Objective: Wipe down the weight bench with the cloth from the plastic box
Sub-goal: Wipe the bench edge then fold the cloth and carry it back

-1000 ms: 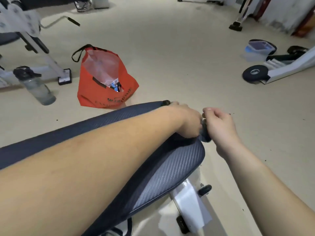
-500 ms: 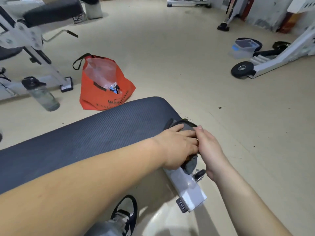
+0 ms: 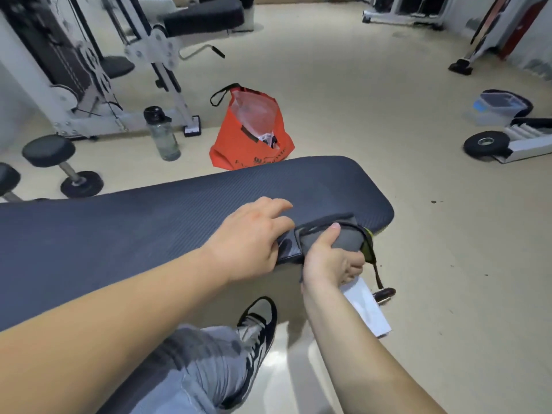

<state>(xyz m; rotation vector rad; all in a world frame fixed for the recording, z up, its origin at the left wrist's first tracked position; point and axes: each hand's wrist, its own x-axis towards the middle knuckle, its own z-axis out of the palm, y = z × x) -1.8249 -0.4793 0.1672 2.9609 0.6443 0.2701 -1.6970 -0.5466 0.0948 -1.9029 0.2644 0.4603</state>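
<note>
One cloth (image 3: 343, 239) at bench (image 3: 149, 228) edge | right fingers (image 3: 335, 228) gripping — left fingers (image 3: 276, 205) spread beside

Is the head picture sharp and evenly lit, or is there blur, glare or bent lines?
Head view: the weight bench and cloth look fairly sharp; the wide lens bows the bench's long edge and enlarges the left forearm; a bright glare patch lies on the floor beside the shoe; the far corners look soft.

Room around the bench (image 3: 179, 222)
Its top lies bare toward the left. A bag (image 3: 227, 150) stands just behind it, a bottle (image 3: 163, 138) near that; floor to its right is open to the box (image 3: 493, 110).
</note>
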